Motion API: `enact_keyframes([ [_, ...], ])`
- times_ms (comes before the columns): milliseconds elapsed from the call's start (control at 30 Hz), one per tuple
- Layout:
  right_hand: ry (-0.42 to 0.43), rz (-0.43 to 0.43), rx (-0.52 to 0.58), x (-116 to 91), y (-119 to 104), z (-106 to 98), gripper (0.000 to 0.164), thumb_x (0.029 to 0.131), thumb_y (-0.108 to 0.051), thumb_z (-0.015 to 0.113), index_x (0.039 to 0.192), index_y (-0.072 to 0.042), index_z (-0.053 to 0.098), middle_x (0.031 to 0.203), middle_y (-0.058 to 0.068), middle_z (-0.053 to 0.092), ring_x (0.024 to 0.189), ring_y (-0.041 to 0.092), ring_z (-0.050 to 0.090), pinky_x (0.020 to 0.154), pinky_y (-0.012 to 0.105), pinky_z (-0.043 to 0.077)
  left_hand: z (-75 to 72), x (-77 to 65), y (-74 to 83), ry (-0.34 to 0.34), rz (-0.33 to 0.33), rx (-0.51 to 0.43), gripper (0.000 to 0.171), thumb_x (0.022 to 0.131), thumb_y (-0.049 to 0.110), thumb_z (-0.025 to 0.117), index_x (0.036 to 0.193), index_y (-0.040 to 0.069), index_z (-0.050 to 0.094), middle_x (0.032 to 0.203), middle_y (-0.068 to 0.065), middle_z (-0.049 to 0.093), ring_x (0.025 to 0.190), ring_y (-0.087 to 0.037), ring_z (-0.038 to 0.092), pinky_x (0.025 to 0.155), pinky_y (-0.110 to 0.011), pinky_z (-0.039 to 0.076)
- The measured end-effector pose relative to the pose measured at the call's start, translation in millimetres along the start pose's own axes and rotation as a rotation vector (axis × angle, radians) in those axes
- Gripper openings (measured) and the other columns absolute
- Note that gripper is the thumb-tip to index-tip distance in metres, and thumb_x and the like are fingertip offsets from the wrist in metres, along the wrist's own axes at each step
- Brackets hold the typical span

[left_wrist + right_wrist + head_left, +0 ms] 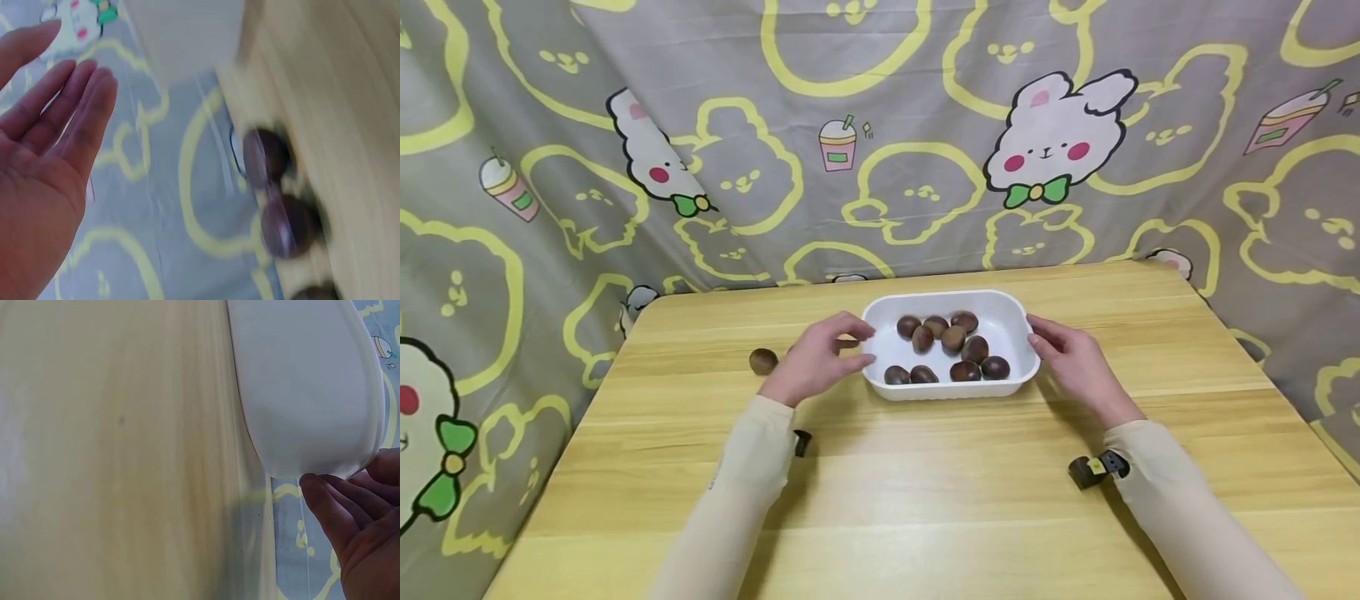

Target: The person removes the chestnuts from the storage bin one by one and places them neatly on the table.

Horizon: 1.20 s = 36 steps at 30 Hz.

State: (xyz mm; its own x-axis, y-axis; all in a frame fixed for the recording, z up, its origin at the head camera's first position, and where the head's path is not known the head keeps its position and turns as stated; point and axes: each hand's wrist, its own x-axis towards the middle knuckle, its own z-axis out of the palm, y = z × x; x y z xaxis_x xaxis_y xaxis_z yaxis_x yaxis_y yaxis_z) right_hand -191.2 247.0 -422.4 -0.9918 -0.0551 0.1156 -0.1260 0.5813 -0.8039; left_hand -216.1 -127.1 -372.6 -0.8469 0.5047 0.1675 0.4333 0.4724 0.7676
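Head view: the right hand (1078, 367) grips a white tray (951, 391) of chestnuts (953, 339) near the far edge of the table (925, 500); the left hand (818, 357), fingers wide, is beside it.

Fingers (94, 122) extend near a white container (190, 37), apart from brown nuts (287, 226).

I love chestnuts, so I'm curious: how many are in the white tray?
10 visible chestnuts in the white tray: five toward the back, three at front right, two at front left; its near wall could hide others.
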Motion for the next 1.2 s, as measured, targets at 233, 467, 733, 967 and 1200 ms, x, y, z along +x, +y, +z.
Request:
enact_keyframes([
  [233, 0.001, -0.003, 0.005, 0, 0, 0, 0.045, 0.104, -0.023, 0.051, 0.142, 0.003, 0.048, 0.137, 0.023, 0.052, 0.125, 0.037, 0.050, 0.102, 0.049, 0.041, 26.3, 24.9, 10.7, -0.178, 0.037, 0.023, 0.029, 0.087, 0.010, 0.075, 0.115, 0.006, 0.067, 0.114, -0.006, 0.064, 0.110, -0.023, 0.060, 0.095, -0.027, 0.048],
  [467, 0.002, -0.003, 0.013, 0, 1, 0, 0.046, 0.104, -0.022, 0.051, 0.142, 0.004, 0.047, 0.137, 0.024, 0.052, 0.123, 0.037, 0.052, 0.098, 0.044, 0.044, 40.7, 49.3, 11.9, -0.350, -0.015, 0.054, 0.032, 0.087, 0.011, 0.076, 0.117, 0.003, 0.068, 0.118, -0.010, 0.066, 0.114, -0.028, 0.060, 0.097, -0.035, 0.047],
  [733, 0.005, -0.011, 0.030, 1, 1, 1, 0.045, 0.104, -0.021, 0.051, 0.141, 0.005, 0.047, 0.136, 0.025, 0.052, 0.119, 0.036, 0.055, 0.090, 0.028, 0.049, 55.4, 65.8, 8.2, -0.487, 0.029, 0.224, 0.030, 0.085, 0.008, 0.077, 0.114, 0.005, 0.070, 0.111, -0.003, 0.068, 0.105, -0.017, 0.061, 0.094, -0.029, 0.047],
  [967, 0.004, -0.012, 0.042, 0, 1, 1, 0.045, 0.104, -0.020, 0.051, 0.141, 0.006, 0.047, 0.135, 0.026, 0.052, 0.119, 0.036, 0.055, 0.088, 0.021, 0.049, 61.0, 70.6, 5.8, -0.524, 0.023, 0.305, 0.027, 0.082, 0.002, 0.077, 0.109, 0.005, 0.071, 0.104, -0.002, 0.069, 0.098, -0.013, 0.062, 0.088, -0.022, 0.047],
  [1200, 0.006, -0.021, 0.048, 1, 2, 3, 0.045, 0.104, -0.019, 0.052, 0.141, 0.005, 0.047, 0.135, 0.025, 0.052, 0.118, 0.036, 0.056, 0.084, 0.012, 0.046, 62.9, 69.6, 2.0, -0.506, 0.028, 0.377, 0.019, 0.084, 0.008, 0.078, 0.102, 0.008, 0.072, 0.097, 0.001, 0.067, 0.091, -0.011, 0.060, 0.084, -0.021, 0.046],
])
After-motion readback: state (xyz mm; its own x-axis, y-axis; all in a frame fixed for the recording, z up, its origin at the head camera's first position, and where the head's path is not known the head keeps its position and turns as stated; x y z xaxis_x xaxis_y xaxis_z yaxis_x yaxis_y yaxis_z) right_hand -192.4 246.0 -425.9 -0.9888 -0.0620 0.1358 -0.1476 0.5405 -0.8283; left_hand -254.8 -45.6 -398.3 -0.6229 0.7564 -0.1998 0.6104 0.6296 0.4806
